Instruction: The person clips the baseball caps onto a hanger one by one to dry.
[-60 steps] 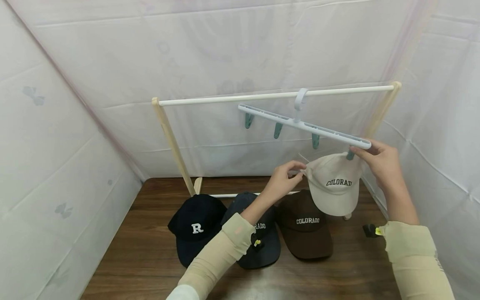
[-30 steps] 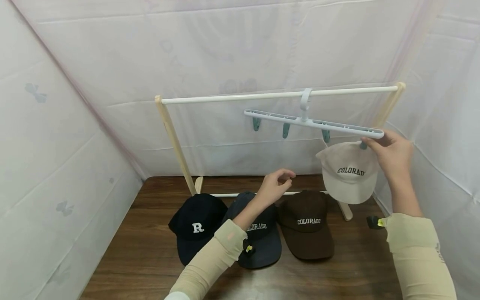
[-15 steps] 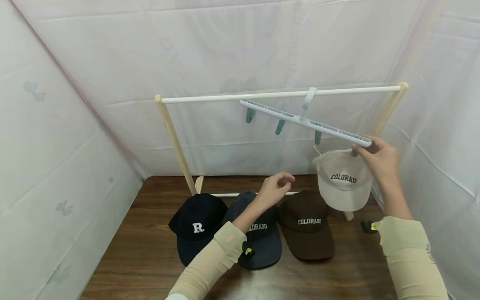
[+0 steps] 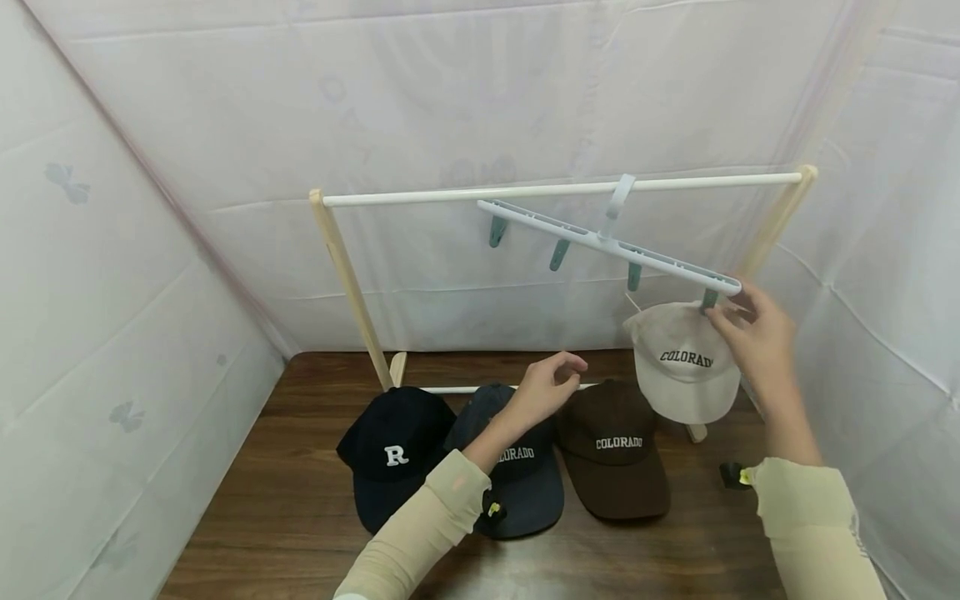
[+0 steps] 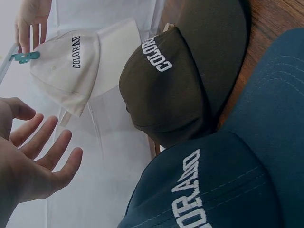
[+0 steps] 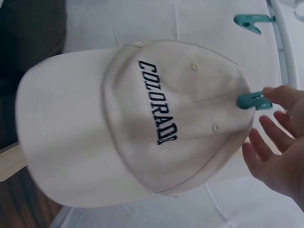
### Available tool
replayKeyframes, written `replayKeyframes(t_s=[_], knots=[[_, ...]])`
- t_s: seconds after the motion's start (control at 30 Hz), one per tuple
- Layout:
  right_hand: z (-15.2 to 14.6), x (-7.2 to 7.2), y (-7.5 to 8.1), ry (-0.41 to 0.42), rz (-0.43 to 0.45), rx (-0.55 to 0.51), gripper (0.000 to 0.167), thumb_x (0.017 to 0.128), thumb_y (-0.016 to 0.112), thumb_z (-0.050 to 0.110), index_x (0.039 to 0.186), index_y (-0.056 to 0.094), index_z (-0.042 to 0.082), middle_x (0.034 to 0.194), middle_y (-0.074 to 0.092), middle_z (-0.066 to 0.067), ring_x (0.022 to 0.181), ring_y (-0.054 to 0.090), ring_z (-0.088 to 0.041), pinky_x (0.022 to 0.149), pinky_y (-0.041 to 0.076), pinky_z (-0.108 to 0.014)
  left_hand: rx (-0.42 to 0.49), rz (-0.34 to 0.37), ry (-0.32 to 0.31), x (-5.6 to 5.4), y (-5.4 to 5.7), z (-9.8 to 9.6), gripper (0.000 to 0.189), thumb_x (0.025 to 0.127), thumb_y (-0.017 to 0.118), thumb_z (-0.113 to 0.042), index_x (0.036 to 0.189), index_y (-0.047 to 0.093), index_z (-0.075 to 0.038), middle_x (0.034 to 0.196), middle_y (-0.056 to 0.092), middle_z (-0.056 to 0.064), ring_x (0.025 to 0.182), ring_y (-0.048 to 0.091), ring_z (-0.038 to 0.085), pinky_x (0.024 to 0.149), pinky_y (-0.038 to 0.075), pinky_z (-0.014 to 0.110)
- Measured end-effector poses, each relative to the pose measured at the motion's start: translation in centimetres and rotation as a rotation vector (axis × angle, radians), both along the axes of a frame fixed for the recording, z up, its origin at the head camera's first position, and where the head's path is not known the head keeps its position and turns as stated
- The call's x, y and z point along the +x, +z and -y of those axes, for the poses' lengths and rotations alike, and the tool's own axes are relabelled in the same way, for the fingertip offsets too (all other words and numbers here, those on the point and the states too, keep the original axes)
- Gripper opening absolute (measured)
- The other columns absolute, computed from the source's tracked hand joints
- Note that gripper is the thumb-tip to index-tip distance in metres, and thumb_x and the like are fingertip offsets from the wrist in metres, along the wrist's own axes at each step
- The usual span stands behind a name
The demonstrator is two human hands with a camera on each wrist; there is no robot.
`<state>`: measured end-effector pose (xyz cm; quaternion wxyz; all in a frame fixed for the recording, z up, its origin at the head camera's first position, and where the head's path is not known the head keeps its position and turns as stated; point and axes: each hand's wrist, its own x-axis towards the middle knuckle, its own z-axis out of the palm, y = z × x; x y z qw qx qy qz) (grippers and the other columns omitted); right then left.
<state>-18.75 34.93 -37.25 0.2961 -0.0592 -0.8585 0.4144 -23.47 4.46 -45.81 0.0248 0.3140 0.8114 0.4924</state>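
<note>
A cream cap [image 4: 684, 358] lettered COLORADO hangs from the right-end teal clip [image 6: 254, 100], whose jaws bite the crown's top. That clip belongs to a pale blue hanger [image 4: 607, 243], hooked over the rack's white bar [image 4: 480, 196] and sloping down to the right. My right hand [image 4: 757, 342] is at this clip; in the right wrist view its thumb tip touches or nearly touches the clip while the other fingers are loosely bent and spread apart. Over the dark blue cap [image 4: 517, 483] and beside the brown cap [image 4: 615, 450], my left hand [image 4: 543, 387] hovers with relaxed fingers, holding nothing.
Several other teal clips, among them the left-end clip [image 4: 497, 231], dangle from the hanger without caps. A navy cap [image 4: 397, 454] with a white R lies leftmost on the wooden table [image 4: 262, 492]. Wooden rack posts [image 4: 348, 287] stand at both sides; white sheeting [image 4: 450, 100] surrounds the table.
My left hand has let go of the cream cap's edge and drawn back left. The hanger levelled, then tipped down right again. My right hand has loosened its pinch at the clip and lowered slightly.
</note>
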Motion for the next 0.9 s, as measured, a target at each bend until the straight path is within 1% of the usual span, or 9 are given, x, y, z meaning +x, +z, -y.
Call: replayKeyframes(t_s=[0.07,0.13,0.3,0.4,0.53,0.63,0.7,0.8,0.9], knots=[[0.4,0.5,-0.5,-0.028,-0.007,0.024,0.053,0.097,0.07,0.015,0.146,0.052,0.003,0.141,0.058,-0.023,0.127,0.056,-0.041,0.106,0.046,-0.047,-0.041,-0.029,0.001,0.2,-0.2,0.1,0.024,0.104,0.056,-0.013,0.126,0.066,-0.015,0.124,0.068,0.003,0.107,0.065,0.013,0.088,0.053,0.033],[0.9,1.0,-1.2,-0.062,-0.03,0.042,0.054,0.098,0.068,0.012,0.147,0.049,0.0,0.143,0.055,-0.025,0.13,0.053,-0.044,0.107,0.044,-0.052,-0.115,-0.091,0.015,0.3,-0.3,0.1,0.025,0.105,0.056,-0.015,0.128,0.066,-0.016,0.126,0.067,0.001,0.111,0.064,0.014,0.092,0.053,0.033],[2.8,2.2,-3.0,-0.076,-0.123,0.076,0.051,0.096,0.066,0.004,0.144,0.051,-0.002,0.14,0.055,-0.026,0.127,0.053,-0.044,0.103,0.045,-0.058,-0.343,-0.346,0.07,0.7,-0.5,0.4,0.027,0.106,0.055,-0.023,0.13,0.066,-0.02,0.128,0.066,-0.004,0.116,0.062,0.016,0.09,0.052,0.032],[3.9,2.7,-4.2,-0.031,-0.154,0.156,0.047,0.094,0.067,0.001,0.139,0.055,-0.003,0.132,0.06,-0.028,0.117,0.059,-0.048,0.095,0.047,-0.062,-0.466,-0.511,0.097,0.9,-0.6,0.5,0.029,0.106,0.054,-0.025,0.131,0.066,-0.021,0.13,0.066,-0.004,0.119,0.061,0.017,0.094,0.051,0.035],[5.5,2.7,-5.9,0.101,-0.164,0.268,0.044,0.092,0.067,0.0,0.135,0.057,-0.005,0.128,0.061,-0.029,0.112,0.059,-0.05,0.093,0.046,-0.064,-0.593,-0.665,0.131,1.2,-0.5,0.7,0.031,0.107,0.052,-0.031,0.133,0.065,-0.024,0.133,0.064,-0.006,0.124,0.057,0.017,0.101,0.048,0.041],[6.7,2.4,-7.2,0.201,-0.154,0.34,0.043,0.093,0.069,0.002,0.134,0.059,-0.005,0.132,0.06,-0.026,0.12,0.056,-0.047,0.099,0.043,-0.062,-0.647,-0.717,0.143,1.2,-0.6,0.8,0.033,0.107,0.05,-0.036,0.135,0.064,-0.025,0.135,0.063,-0.006,0.127,0.055,0.019,0.103,0.046,0.041],[7.4,2.4,-8.0,0.257,-0.136,0.389,0.043,0.093,0.07,0.005,0.134,0.06,-0.004,0.135,0.06,-0.024,0.123,0.055,-0.046,0.101,0.042,-0.061,-0.683,-0.728,0.154,1.3,-0.8,0.9,0.036,0.107,0.049,-0.04,0.137,0.062,-0.026,0.137,0.062,-0.005,0.13,0.053,0.02,0.105,0.045,0.043],[8.5,2.4,-9.0,0.325,-0.09,0.454,0.045,0.094,0.071,0.01,0.136,0.06,-0.002,0.138,0.058,-0.024,0.126,0.054,-0.045,0.1,0.044,-0.061,-0.729,-0.703,0.168,1.4,-1.2,1.3,0.042,0.107,0.046,-0.046,0.142,0.058,-0.028,0.142,0.058,-0.004,0.137,0.048,0.024,0.109,0.041,0.046],[9.4,2.6,-9.7,0.383,-0.028,0.503,0.049,0.095,0.072,0.015,0.14,0.058,-0.001,0.142,0.055,-0.025,0.128,0.053,-0.046,0.101,0.044,-0.062,-0.766,-0.648,0.177,1.4,-1.7,1.8,0.046,0.107,0.043,-0.051,0.147,0.053,-0.03,0.149,0.052,-0.003,0.143,0.041,0.026,0.113,0.036,0.051]])
